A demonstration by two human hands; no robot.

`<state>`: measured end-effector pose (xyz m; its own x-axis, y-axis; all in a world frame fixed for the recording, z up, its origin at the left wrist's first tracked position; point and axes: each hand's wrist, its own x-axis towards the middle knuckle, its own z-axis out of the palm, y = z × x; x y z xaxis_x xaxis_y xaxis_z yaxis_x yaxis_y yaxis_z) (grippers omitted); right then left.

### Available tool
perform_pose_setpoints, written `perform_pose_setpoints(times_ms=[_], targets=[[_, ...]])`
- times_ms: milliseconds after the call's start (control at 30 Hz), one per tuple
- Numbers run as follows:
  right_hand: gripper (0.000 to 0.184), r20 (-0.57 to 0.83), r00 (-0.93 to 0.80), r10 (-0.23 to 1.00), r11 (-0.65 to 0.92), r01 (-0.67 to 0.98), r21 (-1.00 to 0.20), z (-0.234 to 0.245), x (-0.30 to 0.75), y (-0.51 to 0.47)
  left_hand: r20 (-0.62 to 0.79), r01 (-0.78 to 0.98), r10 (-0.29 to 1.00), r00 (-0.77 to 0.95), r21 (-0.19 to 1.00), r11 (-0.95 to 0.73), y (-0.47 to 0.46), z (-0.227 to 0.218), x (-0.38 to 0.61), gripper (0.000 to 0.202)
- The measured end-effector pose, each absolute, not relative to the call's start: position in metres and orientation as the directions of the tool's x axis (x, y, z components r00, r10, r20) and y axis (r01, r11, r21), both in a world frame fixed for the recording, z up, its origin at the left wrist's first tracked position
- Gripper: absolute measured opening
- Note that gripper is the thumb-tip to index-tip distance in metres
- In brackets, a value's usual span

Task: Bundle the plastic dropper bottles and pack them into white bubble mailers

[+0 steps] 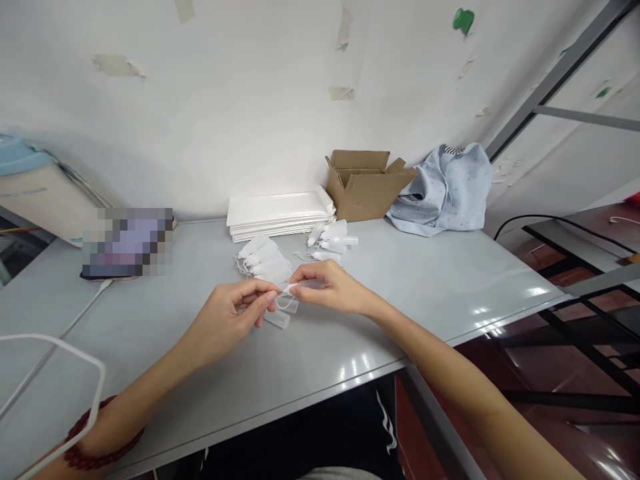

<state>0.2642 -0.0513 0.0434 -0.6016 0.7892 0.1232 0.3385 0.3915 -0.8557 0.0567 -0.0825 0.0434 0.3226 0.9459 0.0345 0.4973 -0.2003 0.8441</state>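
Both hands meet above the middle of the grey table [200, 260]. My right hand [327, 285] is closed on a small translucent white plastic tube [311, 284], whose end points toward the other hand. A thin white cord [286, 305] loops down from that end. My left hand [245, 303] is pinched at the cord, its fingertips close to the tube's tip. Just behind the hands lies a pile of similar tubes with cords [265, 257]. Two loose clear tubes [277, 319] rest below the fingertips, and a second pile [333, 240] sits farther back to the right.
A stack of flat white boxes [280, 213] stands by the wall. Right of it are an open cardboard box [373, 190] and a light blue cloth [445, 193]. A phone [130, 243] with a white cable [75, 333] lies at left. The table's front edge [300, 407] is near my body.
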Motion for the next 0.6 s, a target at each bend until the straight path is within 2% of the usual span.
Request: perform_pose_setpoints(times_ms=[267, 600], targets=[[0.014, 0.08, -0.607, 0.791, 0.366, 0.363, -0.857, 0.0405, 0.2593, -0.0545, -0.007, 0.511, 0.94, 0.341, 0.841, -0.179, -0.0833, 0.038, 0.0582, 0.023], [0.017, 0.08, -0.679, 0.73, 0.369, 0.292, -0.882, 0.0354, 0.2615, -0.0512, -0.086, 0.473, 0.928, 0.364, 0.875, -0.105, -0.0904, 0.041, 0.0662, 0.024]])
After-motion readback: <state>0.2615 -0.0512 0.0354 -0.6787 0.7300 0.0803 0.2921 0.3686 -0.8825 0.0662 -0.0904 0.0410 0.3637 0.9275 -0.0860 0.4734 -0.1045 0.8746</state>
